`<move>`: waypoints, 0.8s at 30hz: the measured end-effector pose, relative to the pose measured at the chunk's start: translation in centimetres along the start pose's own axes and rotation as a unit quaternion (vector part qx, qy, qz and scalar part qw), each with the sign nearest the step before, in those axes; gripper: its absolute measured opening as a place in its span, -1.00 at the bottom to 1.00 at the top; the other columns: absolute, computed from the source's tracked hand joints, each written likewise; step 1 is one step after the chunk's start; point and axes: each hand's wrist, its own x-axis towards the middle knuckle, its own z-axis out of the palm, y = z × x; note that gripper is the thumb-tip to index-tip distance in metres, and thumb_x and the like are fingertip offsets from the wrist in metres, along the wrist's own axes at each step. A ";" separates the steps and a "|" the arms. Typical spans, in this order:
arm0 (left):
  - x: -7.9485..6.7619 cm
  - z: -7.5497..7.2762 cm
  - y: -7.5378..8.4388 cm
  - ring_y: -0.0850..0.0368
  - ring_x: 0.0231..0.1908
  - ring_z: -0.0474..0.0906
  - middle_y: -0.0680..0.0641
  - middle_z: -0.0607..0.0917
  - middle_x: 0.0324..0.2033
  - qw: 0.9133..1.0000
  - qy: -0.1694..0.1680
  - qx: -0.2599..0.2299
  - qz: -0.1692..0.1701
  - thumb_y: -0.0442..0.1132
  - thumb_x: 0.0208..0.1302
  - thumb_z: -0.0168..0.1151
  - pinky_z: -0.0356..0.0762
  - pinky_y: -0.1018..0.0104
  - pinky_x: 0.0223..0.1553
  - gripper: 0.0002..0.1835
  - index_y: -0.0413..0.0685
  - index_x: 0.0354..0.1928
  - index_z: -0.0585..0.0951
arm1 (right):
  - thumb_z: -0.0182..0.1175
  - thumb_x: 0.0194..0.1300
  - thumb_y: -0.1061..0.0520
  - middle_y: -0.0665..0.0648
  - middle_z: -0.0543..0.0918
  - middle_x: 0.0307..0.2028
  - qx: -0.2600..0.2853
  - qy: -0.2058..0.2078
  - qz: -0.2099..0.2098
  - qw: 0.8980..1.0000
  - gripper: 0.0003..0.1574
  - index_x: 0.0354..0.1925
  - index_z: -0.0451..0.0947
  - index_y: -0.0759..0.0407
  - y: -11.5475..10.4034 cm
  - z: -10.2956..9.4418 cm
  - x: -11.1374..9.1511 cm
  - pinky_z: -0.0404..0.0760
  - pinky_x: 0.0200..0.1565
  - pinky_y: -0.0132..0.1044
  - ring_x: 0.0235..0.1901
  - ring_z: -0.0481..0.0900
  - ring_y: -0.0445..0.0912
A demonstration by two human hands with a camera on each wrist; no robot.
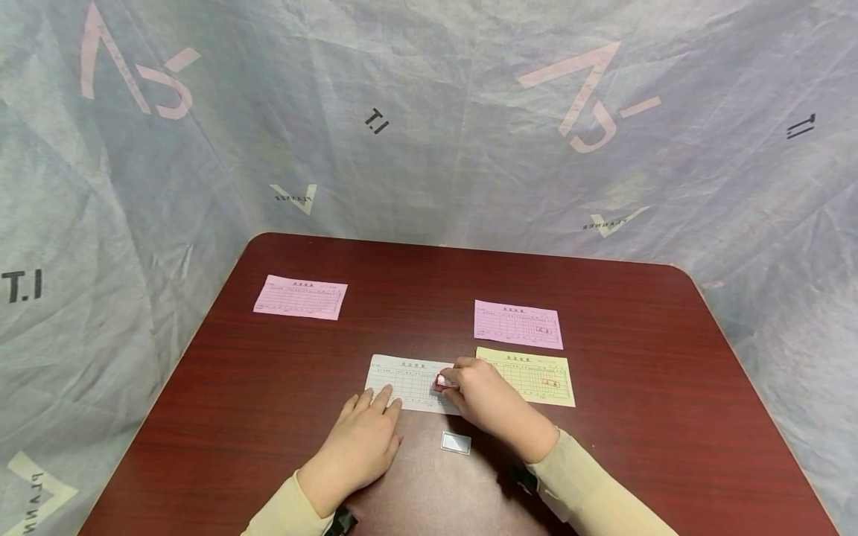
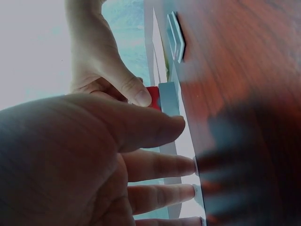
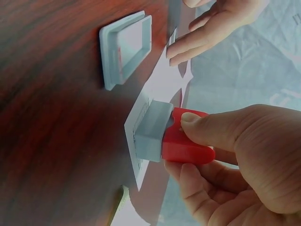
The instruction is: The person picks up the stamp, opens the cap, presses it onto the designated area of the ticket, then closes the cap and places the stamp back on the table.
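Observation:
A white printed form (image 1: 401, 377) lies before me on the table. My left hand (image 1: 365, 439) rests its spread fingertips on the form's near left edge. Between thumb and fingers my right hand (image 1: 484, 394) grips a stamp (image 3: 186, 136) with a red handle and a grey base. In the right wrist view the stamp's base stands on the white form, or just over it; contact is hard to tell. The grey stamp cap (image 1: 456, 443) lies on the table just below the form. The right hand hides the form's right end.
Right of the white form lies a yellow form (image 1: 529, 376) with red stamp marks. Behind it is a pink form (image 1: 518, 325), also marked in red. Another pink form (image 1: 301, 298) lies at the far left of the brown table (image 1: 402, 298). Grey cloth walls (image 1: 429, 149) surround the table.

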 end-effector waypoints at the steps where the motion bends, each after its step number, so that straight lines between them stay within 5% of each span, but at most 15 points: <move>1: 0.0 0.0 0.0 -0.40 0.26 0.40 -0.34 0.50 0.28 1.000 0.001 0.000 0.000 -0.13 0.34 0.31 0.27 -0.29 0.24 -0.51 -0.31 0.19 0.61 | 0.52 0.09 0.32 0.05 0.58 -0.46 0.000 0.000 0.001 1.000 -0.82 -0.30 0.71 0.25 0.0 0.0 0.0 0.59 -0.42 -0.33 -0.47 0.57 -0.14; 24: -0.2 0.4 -0.2 -0.40 0.25 0.40 -0.34 0.50 0.28 1.000 0.009 -0.005 0.000 -0.12 0.34 0.31 0.28 -0.31 0.23 -0.51 -0.31 0.19 0.61 | 0.53 0.06 0.34 0.03 0.52 -0.50 -0.014 0.008 -0.003 1.000 -0.79 -0.34 0.68 0.26 -0.2 0.2 -0.1 0.57 -0.42 -0.28 -0.51 0.51 -0.14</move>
